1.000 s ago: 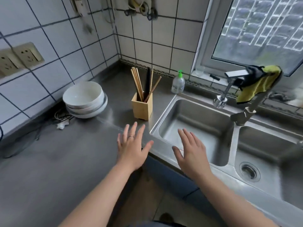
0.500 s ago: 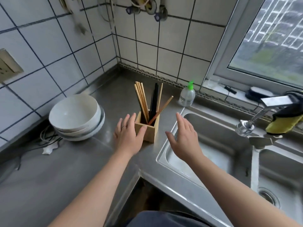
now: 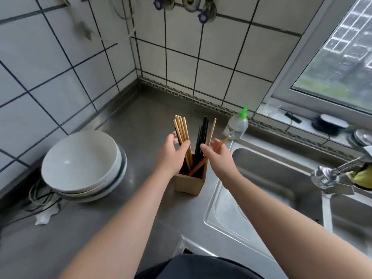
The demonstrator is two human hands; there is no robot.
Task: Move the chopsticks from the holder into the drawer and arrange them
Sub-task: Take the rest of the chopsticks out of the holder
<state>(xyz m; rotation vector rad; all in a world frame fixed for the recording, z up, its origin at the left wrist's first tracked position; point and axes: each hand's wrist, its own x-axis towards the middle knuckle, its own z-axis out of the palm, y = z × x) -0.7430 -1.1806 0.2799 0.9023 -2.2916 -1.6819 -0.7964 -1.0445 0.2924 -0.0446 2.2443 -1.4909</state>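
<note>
Steel counter (image 3: 141, 121), holder (image 3: 189, 183), stacked bowls (image 3: 80, 164), soap bottle (image 3: 237, 125)

White tiled walls (image 3: 60, 77) with dark grout meet in a corner above a stainless steel counter (image 3: 141, 121). A steel sink (image 3: 271, 178) is set into the counter on the right, with a faucet (image 3: 326, 176) over it. Daylight comes through a white-framed window (image 3: 342, 67) above a tiled sill (image 3: 302, 122). Pipe fittings (image 3: 193, 3) sit high on the wall.

Counts: one wooden holder (image 3: 190, 183); about five pale chopsticks (image 3: 182, 127) bunched at left, one separate pale chopstick (image 3: 213, 129), one reddish chopstick (image 3: 201, 164), at least two black chopsticks (image 3: 204, 129). Three stacked bowls (image 3: 80, 164); one soap bottle (image 3: 237, 125); two hands: left hand (image 3: 173, 152), right hand (image 3: 219, 156).
</note>
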